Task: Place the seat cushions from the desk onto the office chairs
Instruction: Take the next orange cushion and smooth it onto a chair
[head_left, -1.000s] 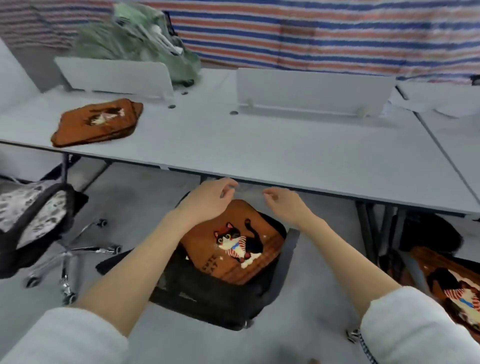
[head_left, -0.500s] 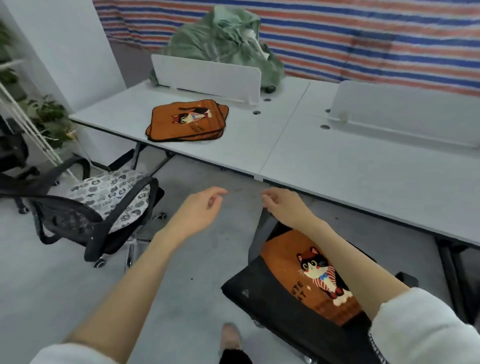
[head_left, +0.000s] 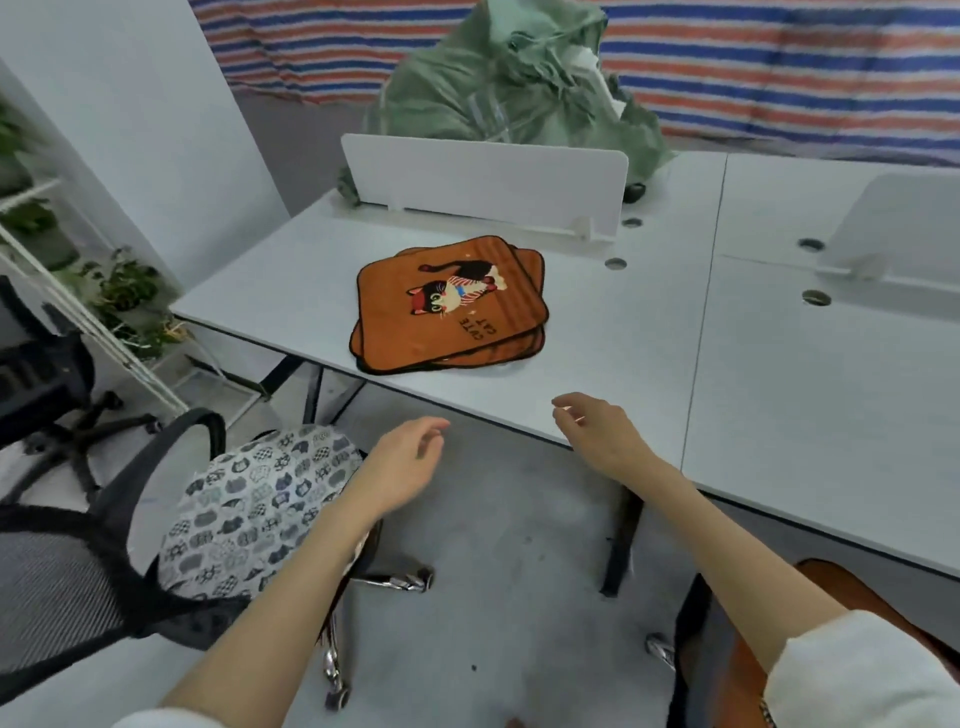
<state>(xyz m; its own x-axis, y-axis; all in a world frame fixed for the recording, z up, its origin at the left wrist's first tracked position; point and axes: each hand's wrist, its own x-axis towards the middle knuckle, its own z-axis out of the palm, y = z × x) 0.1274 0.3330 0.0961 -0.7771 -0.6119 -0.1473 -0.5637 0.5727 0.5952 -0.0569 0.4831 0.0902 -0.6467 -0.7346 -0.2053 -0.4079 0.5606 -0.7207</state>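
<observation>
Both hands, left hand (head_left: 410, 462) and right hand (head_left: 597, 436), hover empty with loosely curled fingers at the desk (head_left: 649, 374) front edge. Stacked orange cat cushions (head_left: 449, 304) lie flat near that edge, printed text facing away; the cat-print office chair (head_left: 249, 504) stands left.

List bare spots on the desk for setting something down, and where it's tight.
Free: the desk right of the cushion stack, out to the cable holes; also the strip between the stack and the front edge, near the right hand. Tight: behind the stack, by the divider panel and green bag. Both hands are empty, left hand below the desk edge.
</observation>
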